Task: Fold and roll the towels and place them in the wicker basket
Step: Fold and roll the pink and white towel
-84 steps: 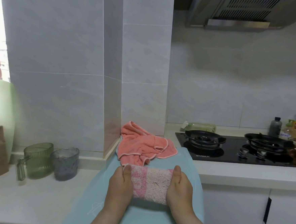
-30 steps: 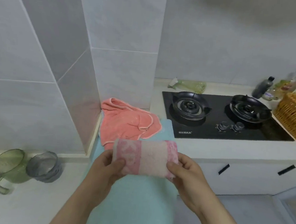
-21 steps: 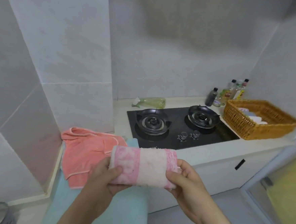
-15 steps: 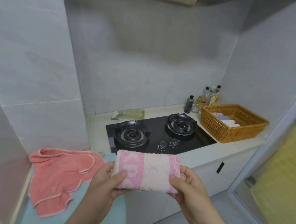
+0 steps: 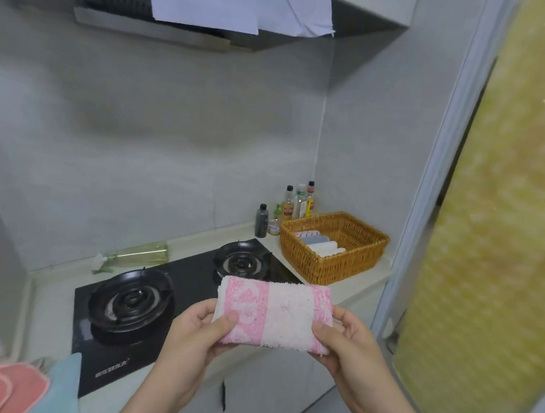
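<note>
Rolled towel [image 5: 275, 314] raised, now mid-air. Left hand [image 5: 197, 339], right hand [image 5: 348, 347] grip its ends, fingers curled round. Step: carry. Next, likely: move toward wicker basket [image 5: 341, 270] at 1 o'clock, set beside rolls [image 5: 321, 247] inside.

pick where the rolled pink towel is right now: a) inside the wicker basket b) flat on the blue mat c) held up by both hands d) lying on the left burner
c: the left hand and the right hand each grip one end of the rolled pink towel, which is off the counter, while the wicker basket at the far right holds only other rolled towels.
</note>
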`<state>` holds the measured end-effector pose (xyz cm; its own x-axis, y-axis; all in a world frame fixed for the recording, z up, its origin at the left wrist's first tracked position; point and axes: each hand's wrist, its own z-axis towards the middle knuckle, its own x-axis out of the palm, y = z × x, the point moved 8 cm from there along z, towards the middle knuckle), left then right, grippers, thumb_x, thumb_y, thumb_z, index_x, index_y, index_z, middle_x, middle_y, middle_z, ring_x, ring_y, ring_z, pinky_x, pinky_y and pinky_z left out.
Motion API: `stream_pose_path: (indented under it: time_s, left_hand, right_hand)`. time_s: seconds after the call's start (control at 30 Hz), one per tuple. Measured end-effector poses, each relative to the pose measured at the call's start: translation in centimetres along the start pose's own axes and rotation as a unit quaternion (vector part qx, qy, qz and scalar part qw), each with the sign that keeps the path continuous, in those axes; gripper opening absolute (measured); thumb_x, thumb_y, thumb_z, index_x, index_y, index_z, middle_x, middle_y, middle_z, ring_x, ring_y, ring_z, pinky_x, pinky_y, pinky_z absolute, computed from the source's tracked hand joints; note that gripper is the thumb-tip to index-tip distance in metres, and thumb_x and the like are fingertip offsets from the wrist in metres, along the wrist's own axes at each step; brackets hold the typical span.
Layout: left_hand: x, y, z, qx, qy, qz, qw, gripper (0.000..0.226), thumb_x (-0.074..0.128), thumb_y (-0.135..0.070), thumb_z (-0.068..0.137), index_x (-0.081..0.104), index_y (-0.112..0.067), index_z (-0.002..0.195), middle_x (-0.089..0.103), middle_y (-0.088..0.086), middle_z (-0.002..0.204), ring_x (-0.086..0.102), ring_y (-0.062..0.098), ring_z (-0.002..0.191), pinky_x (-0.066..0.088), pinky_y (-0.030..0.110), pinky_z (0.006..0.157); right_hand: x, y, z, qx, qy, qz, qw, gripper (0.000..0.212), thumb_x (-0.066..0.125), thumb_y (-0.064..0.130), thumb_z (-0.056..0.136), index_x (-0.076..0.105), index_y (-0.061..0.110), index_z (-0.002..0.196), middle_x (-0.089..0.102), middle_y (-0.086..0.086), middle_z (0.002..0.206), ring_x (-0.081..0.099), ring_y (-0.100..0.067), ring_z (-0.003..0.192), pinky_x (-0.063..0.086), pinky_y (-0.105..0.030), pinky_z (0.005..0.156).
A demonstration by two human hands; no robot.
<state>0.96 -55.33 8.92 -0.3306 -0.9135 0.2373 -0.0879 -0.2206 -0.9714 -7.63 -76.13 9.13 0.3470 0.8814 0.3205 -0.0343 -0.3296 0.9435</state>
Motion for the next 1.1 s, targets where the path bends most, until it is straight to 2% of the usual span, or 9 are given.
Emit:
stream_pose_path:
  time_s: [0.1,0.2,0.3,0.4,0.67,0.8,0.93,1.03,1.1]
  left_hand:
    - [4.8,0.2,1.6,0.000,0.038,0.018,0.999,0.056,0.082,-0.029,0.061,0.067,-0.001,0.107,0.074,0.019,0.100,0.071,0.033,0.094,0.058,0.043,0.086]
    - [8.5,1.1,3.7,-0.007,0.063,0.032,0.997,0.047,0.085,-0.019,0.071,0.066,0.000,0.110,0.074,0.020,0.100,0.072,0.034,0.094,0.058,0.044,0.087]
    - [11.7,2.5,6.0,-0.020,0.080,0.048,0.995,0.063,0.088,-0.027,0.056,0.065,0.001,0.108,0.074,0.020,0.097,0.072,0.034,0.089,0.058,0.046,0.084]
    - [14.6,4.4,8.9,-0.038,0.101,0.071,0.992,0.076,0.085,-0.033,0.042,0.065,0.001,0.107,0.074,0.020,0.095,0.072,0.035,0.088,0.056,0.050,0.086]
    - [20.0,10.6,20.1,-0.064,0.082,0.113,0.988,0.029,0.084,-0.005,0.068,0.072,-0.006,0.095,0.076,0.009,0.080,0.072,0.021,0.072,0.057,0.029,0.065]
    - [20.9,13.6,25.9,-0.080,0.090,0.098,0.988,0.041,0.089,-0.004,0.049,0.072,0.000,0.086,0.066,0.003,0.058,0.060,0.005,0.054,0.047,0.014,0.056]
    - [22.3,15.4,29.6,-0.121,0.161,0.099,0.974,0.047,0.089,0.013,0.051,0.066,0.019,0.092,0.067,0.031,0.085,0.060,0.038,0.092,0.047,0.031,0.082]
    - [23.8,15.7,33.9,-0.140,0.084,0.113,0.980,0.078,0.100,-0.031,0.020,0.073,-0.003,0.088,0.075,0.011,0.080,0.072,0.019,0.079,0.052,0.018,0.066]
    - [24.8,15.2,35.6,-0.118,0.078,0.152,0.978,0.062,0.098,-0.015,0.037,0.070,-0.003,0.091,0.075,0.004,0.073,0.070,0.005,0.068,0.049,0.012,0.061]
  right_hand:
    - [-4.5,1.8,0.7,-0.005,-0.030,-0.009,1.000,0.023,0.059,-0.003,0.090,0.058,0.000,0.113,0.074,-0.018,0.100,0.071,-0.026,0.087,0.060,-0.035,0.076]
    - [-8.4,3.0,1.6,-0.014,-0.045,-0.019,0.999,0.035,0.071,0.004,0.084,0.057,0.001,0.115,0.075,-0.015,0.098,0.072,-0.024,0.081,0.059,-0.036,0.073]
    - [-11.9,3.7,3.1,-0.016,-0.050,-0.037,0.998,0.096,0.099,0.037,0.032,0.058,0.006,0.114,0.074,-0.017,0.098,0.071,-0.028,0.080,0.057,-0.041,0.075]
    - [-15.7,3.7,5.5,-0.004,-0.060,-0.041,0.997,0.118,0.098,0.046,0.009,0.059,0.007,0.114,0.074,-0.021,0.098,0.071,-0.033,0.083,0.056,-0.047,0.080]
    - [-23.2,4.2,16.1,0.019,-0.066,-0.102,0.992,0.095,0.099,0.031,0.025,0.063,0.010,0.111,0.070,-0.028,0.091,0.061,-0.029,0.079,0.045,-0.041,0.075]
    - [-26.2,4.0,23.6,0.028,-0.068,-0.183,0.980,0.056,0.071,0.013,0.055,0.063,0.010,0.110,0.076,-0.014,0.086,0.070,-0.029,0.080,0.051,-0.033,0.076]
    - [-28.5,3.6,29.4,0.054,-0.040,-0.214,0.974,0.063,0.080,0.025,0.050,0.063,0.015,0.110,0.070,-0.027,0.086,0.065,-0.028,0.077,0.045,-0.031,0.072]
    - [-30.3,3.6,33.0,0.077,-0.009,-0.241,0.968,0.064,0.079,0.030,0.055,0.063,0.021,0.116,0.070,-0.023,0.085,0.061,-0.028,0.077,0.037,-0.035,0.074]
    - [-31.1,4.2,35.5,0.072,-0.010,-0.254,0.965,0.061,0.077,0.025,0.059,0.063,0.021,0.118,0.073,-0.020,0.091,0.067,-0.032,0.082,0.043,-0.038,0.075]
